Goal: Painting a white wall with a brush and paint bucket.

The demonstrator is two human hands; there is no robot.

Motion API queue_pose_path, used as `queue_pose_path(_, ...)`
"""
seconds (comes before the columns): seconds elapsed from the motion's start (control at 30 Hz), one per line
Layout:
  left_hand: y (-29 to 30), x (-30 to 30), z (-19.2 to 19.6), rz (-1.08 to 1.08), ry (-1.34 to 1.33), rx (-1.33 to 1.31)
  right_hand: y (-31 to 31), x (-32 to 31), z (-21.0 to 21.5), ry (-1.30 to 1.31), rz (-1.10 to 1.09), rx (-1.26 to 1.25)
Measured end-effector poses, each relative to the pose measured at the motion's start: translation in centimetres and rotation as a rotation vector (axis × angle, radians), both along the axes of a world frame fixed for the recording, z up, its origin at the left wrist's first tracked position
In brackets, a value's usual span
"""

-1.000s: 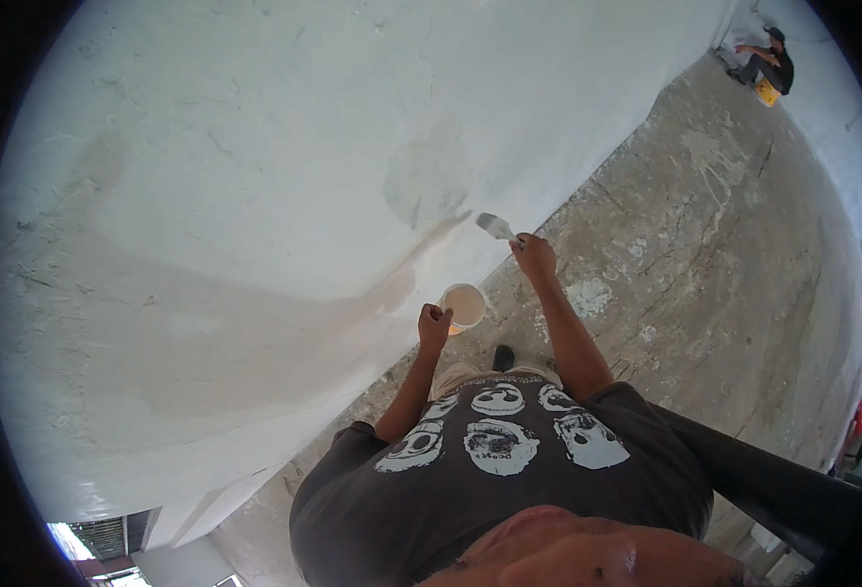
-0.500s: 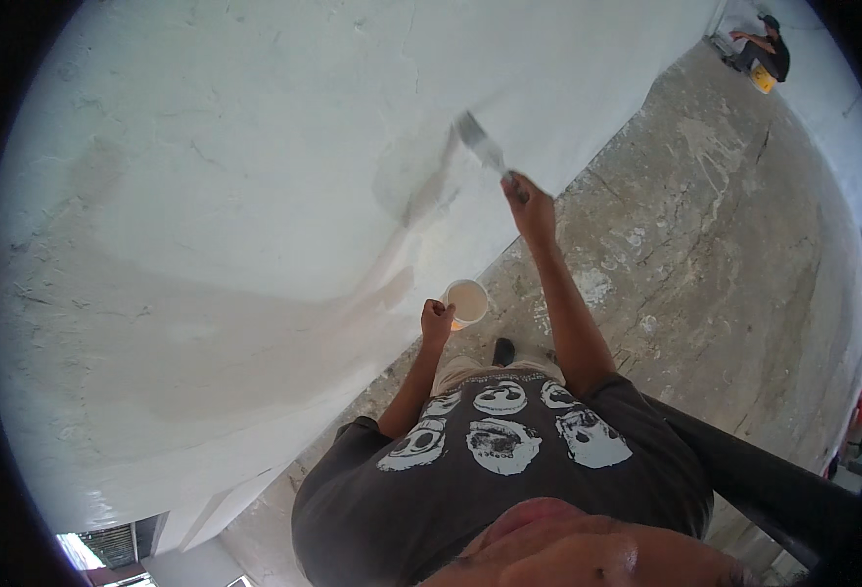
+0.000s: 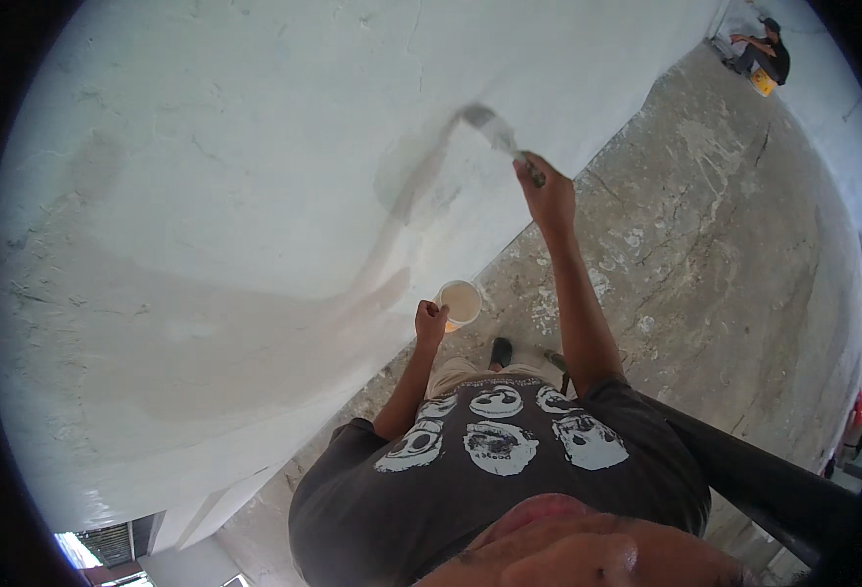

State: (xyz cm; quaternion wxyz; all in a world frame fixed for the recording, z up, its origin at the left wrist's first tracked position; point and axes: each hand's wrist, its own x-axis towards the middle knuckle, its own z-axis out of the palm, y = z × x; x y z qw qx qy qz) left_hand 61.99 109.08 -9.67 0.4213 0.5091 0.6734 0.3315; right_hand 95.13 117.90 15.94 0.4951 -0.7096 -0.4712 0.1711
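Note:
My right hand (image 3: 549, 194) is closed round the handle of a wide paintbrush (image 3: 496, 131). The brush's grey bristles, a little blurred, are at the white wall (image 3: 284, 176), up and to the left of the hand. Lower down, my left hand (image 3: 431, 321) grips the rim of a small white bucket (image 3: 460, 305). Pale, creamy liquid shows inside it. A darker, damp-looking band runs over the wall from the brush down to the lower left.
A rough, stained concrete floor (image 3: 685, 245) meets the wall along a slanting edge. Far at the upper right, a person (image 3: 771, 54) in dark clothes sits on a yellow bucket (image 3: 763, 82). A barred window (image 3: 108, 543) shows at the lower left.
My right hand has shifted slightly right and up, and the brush lies at a flatter slant. The left hand with the bucket has moved a little to the left.

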Motion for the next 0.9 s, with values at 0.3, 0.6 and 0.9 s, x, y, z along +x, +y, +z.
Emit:
queue_pose_path(0.3,-0.2,-1.6,1.5,0.005,0.008,0.023,-0.3,-3.1,-12.8,0.104,0.111,-0.029)
queue_pose_path(0.6,-1.2,-2.9,1.8,0.083,-0.028,0.014,-2.8,-2.6,-21.0,-0.026,0.119,-0.244)
queue_pose_path(0.9,-1.4,-4.5,0.4,0.119,0.018,-0.012,-3.1,-1.3,-6.3,0.145,-0.015,0.105)
